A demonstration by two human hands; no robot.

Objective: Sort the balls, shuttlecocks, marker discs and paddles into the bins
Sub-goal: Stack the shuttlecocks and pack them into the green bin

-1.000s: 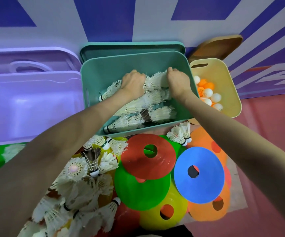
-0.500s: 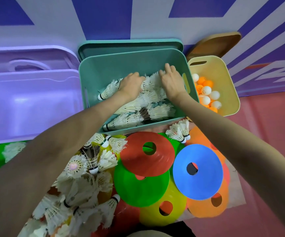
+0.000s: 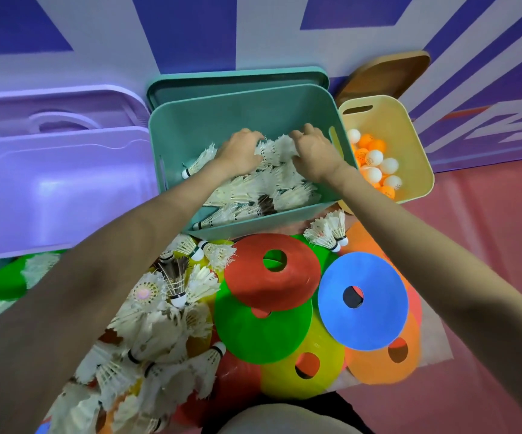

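Note:
Both my hands are inside the teal bin (image 3: 253, 104), on a heap of white shuttlecocks (image 3: 253, 189). My left hand (image 3: 239, 151) curls over the feathers at the heap's far left. Close beside it, my right hand (image 3: 314, 151) has its fingers curled onto the feathers too. A pile of loose shuttlecocks (image 3: 147, 333) lies on the floor under my left forearm, and two more shuttlecocks (image 3: 328, 233) sit by the bin's front right corner. Red (image 3: 297, 277), green (image 3: 262, 336), blue (image 3: 363, 324), yellow (image 3: 284, 383) and orange (image 3: 375, 368) marker discs overlap on the floor.
A yellow bin (image 3: 416, 145) on the right holds white and orange balls (image 3: 375, 158). On the left stands a purple bin (image 3: 65, 183). Lids lean on the wall behind the bins: teal (image 3: 237, 79), wooden (image 3: 384, 73), purple (image 3: 50, 108). Pink floor lies to the right.
My right hand moved left toward the left hand, flattened on the feathers, then curled its fingers again. My left hand stayed on the heap.

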